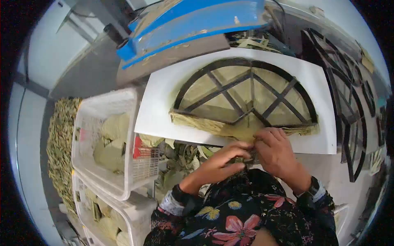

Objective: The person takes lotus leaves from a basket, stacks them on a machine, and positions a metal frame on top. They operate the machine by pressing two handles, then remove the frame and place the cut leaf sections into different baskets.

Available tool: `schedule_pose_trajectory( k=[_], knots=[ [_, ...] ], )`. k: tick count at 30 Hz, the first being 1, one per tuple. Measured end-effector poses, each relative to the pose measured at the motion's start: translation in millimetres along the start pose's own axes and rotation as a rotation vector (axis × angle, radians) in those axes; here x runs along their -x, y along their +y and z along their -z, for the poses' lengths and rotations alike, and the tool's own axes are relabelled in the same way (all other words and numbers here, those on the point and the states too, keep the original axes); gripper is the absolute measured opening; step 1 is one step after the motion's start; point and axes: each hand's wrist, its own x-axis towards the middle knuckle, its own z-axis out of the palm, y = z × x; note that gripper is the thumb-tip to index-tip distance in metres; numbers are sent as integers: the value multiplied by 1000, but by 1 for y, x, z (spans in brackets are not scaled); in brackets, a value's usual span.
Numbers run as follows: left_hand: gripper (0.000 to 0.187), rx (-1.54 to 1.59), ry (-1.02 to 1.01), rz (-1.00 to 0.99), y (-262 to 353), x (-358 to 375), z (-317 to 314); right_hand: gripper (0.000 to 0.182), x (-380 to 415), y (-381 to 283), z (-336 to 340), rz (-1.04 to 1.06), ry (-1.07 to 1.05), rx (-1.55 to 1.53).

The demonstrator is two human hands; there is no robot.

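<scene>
A stack of pale green dried leaves [201,124] lies on a white board [154,108], its folded, ragged edge toward me. On top rests a dark half-round frame [250,62] with crossing bars and a notch at its lower middle. At the leaves' near edge, below that notch, my right hand [277,153] pinches the leaf material with bent fingers. Close beside it, my left hand [217,164] is closed, its fingertips at the same gathered part of the leaves. Greenish leaf material shows between its thumb and fingers. The fingertips of both hands are partly hidden.
On the left stand white plastic crates [133,164] holding cut leaves, beside a large heap of leaf scraps [61,151]. More scraps lie under the board's near edge. A blue machine [201,18] sits behind the board. Several dark frames [349,110] lie at the right.
</scene>
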Motion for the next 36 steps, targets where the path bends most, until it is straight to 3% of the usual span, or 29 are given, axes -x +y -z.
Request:
schedule_pose_trajectory(
  k=[1,3,5,10,16,18,22,24,28,36],
  knots=[
    [29,7,28,-3,-4,16,-1,23,-8,-1,-1,23,-18,1],
    [23,396,56,341,-11,42,-9,26,-22,-2,-1,-62,74,24],
    [21,383,115,287,-25,56,-22,27,-29,-6,-2,-67,11,29],
    [21,300,222,378,-48,62,-40,24,-50,-24,-9,-90,-192,158],
    [24,452,326,293,-51,50,-48,18,-49,-6,-37,24,-158,288],
    [24,499,337,290,-56,48,-51,17,-51,-3,-39,-108,-127,230],
    [23,461,355,346,-52,46,-48,16,-45,-20,-46,-60,-138,376],
    [24,521,408,346,-53,44,-48,14,-43,-25,-49,22,-46,452],
    [27,705,574,352,-57,36,-51,13,-44,-18,-52,-7,-93,439],
    [38,842,600,430,-42,22,-36,11,-53,0,-42,-107,-80,282]
  ],
)
